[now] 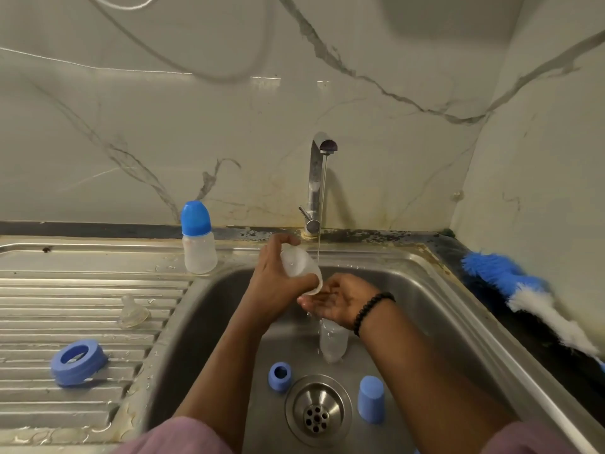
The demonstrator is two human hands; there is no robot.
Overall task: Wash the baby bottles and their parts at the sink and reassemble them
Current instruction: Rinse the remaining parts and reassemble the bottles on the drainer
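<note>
Left hand (275,273) fingers grip tilted bottle (299,267) over sink (409,290); right hand (337,299) cupped open.

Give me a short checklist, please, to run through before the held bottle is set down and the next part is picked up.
1. Water running from the tap: ok, a thin stream falls.
2. Left hand grip on the clear bottle: ok, mouth tipped down.
3. Right hand free: ok, cupped open under the bottle.
4. Bottle rinsed clean: cannot tell.
5. Parts left in the sink: not ok, a second bottle, a blue ring and a blue cap lie there.
6. Teat within reach on the drainboard: ok.
</note>
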